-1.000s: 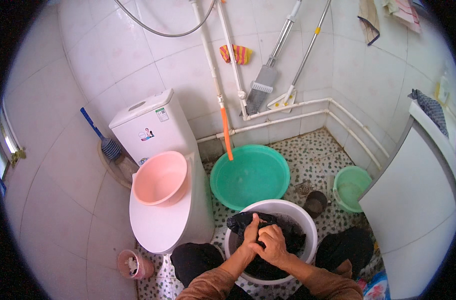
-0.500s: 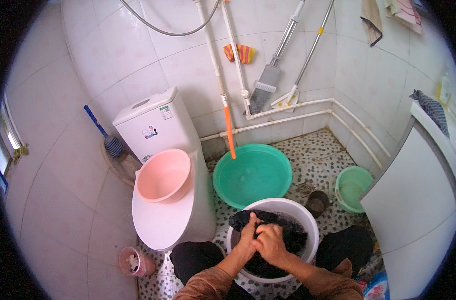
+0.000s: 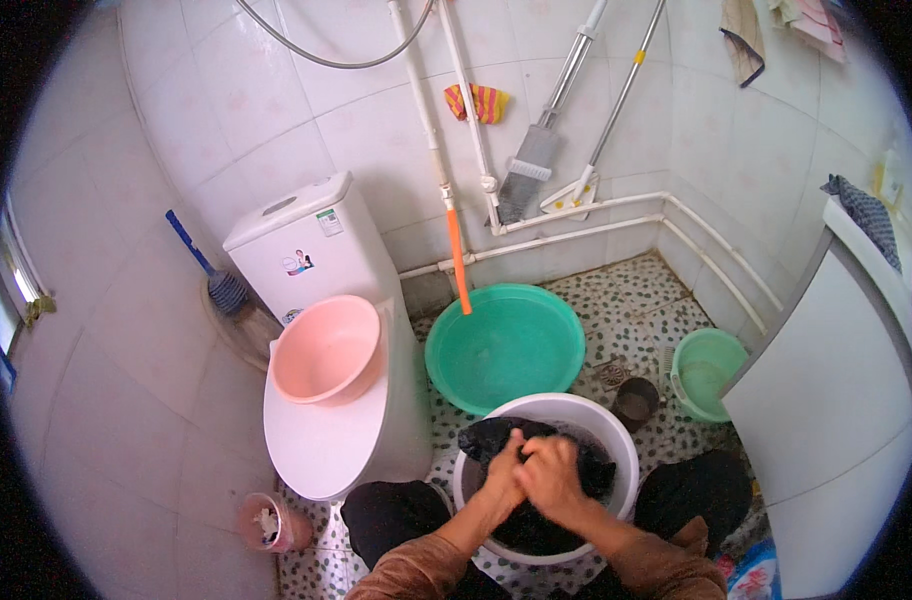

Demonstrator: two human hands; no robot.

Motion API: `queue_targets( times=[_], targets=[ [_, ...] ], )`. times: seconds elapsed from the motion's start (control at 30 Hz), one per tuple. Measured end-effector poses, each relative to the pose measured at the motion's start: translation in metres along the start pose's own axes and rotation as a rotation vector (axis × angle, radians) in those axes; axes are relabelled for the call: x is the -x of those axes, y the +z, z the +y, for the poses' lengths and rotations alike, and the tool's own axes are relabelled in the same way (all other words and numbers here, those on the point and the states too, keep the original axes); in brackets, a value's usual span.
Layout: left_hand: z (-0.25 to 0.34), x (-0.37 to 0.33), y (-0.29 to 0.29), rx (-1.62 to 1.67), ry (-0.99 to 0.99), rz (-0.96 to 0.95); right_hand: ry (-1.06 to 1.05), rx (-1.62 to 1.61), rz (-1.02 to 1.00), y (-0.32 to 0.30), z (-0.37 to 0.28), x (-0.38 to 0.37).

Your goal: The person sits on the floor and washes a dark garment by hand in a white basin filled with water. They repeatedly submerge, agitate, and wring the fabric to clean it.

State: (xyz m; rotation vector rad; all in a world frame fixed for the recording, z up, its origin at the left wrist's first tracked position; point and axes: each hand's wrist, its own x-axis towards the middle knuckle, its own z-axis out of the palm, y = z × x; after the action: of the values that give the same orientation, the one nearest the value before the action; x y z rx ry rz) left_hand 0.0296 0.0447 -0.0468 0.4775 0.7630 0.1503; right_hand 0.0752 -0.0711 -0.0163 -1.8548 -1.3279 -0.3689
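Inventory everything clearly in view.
Round plastic basin: 1, white, lower centre
Bunched cloth: uncounted, black, in white basin
Large plastic basin: 1, green, centre floor
Plastic tub: 1, light green, right floor
Ceramic toilet: 1, white, left
Plastic washbasin: 1, pink, toilet lid
Plastic bin: 1, pink, lower left
Brush: 1, blue, beside toilet
Round container: 1, dark, centre right
Mops: 2, grey and white, back wall
Pipes: several, white, orange, back wall
Metal hose: 1, grey, top
Striped cloth: 1, red, yellow, back wall
Cabinet: 1, white, right
Patterned cloth: 1, grey, on cabinet
Hanging cloths: multiple, pale, upper right
Left hand, right hand: 2, bare, at black cloth
Sleeves: 2, brown, bottom
Knees: 2, black, bottom
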Motion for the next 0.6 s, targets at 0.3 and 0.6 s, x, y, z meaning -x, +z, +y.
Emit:
queue_targets(
  times=[0.3, 0.6],
  targets=[
    [-0.002, 0.011, 0.009, -0.059, 0.05, 0.031, 0.071, -0.062, 0.116, -0.016, 0.004, -0.009],
    [0.003, 0.053, 0.045, -0.105, -0.044, 0.05, 0.214, 0.088, 0.207, -0.01, 0.045, -0.011]
  ],
)
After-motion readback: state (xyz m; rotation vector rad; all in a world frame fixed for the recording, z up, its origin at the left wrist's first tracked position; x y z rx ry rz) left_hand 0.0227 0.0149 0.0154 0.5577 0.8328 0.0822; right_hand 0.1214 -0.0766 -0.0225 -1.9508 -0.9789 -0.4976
